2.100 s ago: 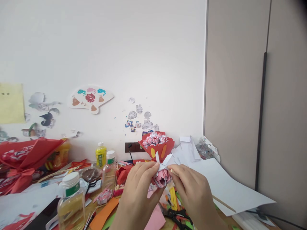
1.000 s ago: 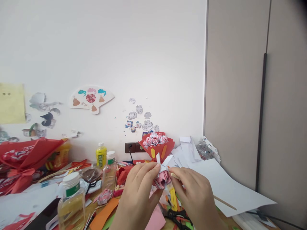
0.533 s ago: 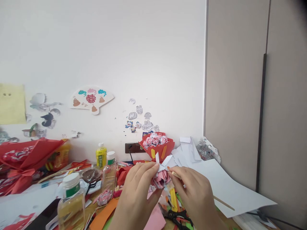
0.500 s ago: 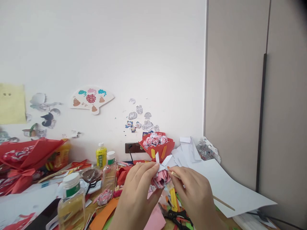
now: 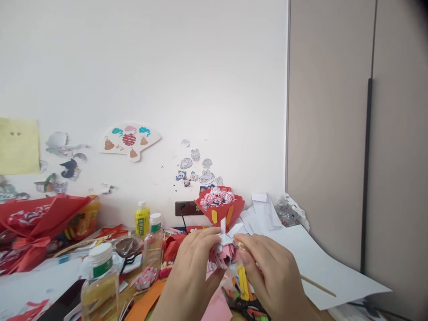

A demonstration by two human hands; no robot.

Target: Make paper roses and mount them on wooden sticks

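Observation:
My left hand (image 5: 195, 263) holds a pink and white folded paper flower (image 5: 223, 254) from its left side, fingers on top and thumb below. White paper flaps stick up from the flower's top. My right hand (image 5: 272, 267) is closed round a thin wooden stick (image 5: 317, 285), whose long end comes out past the back of that hand. Its fingertips meet the flower's right edge, and they mostly hide the stick's other end. Below the hands lie pink paper (image 5: 219, 306) and black-handled scissors (image 5: 249, 307).
A red-wrapped paper bouquet (image 5: 219, 209) stands against the wall, and a larger one (image 5: 33, 223) is at the left. Bottles (image 5: 100, 285) stand left of my hands. A loose paper flower (image 5: 146, 278) lies near orange paper (image 5: 147, 301). A big white sheet (image 5: 321, 258) spreads at the right.
The stick's near end has moved slightly left, in toward the flower, and is more covered by my right fingers. Both hands keep their hold. The whole view has shifted slightly.

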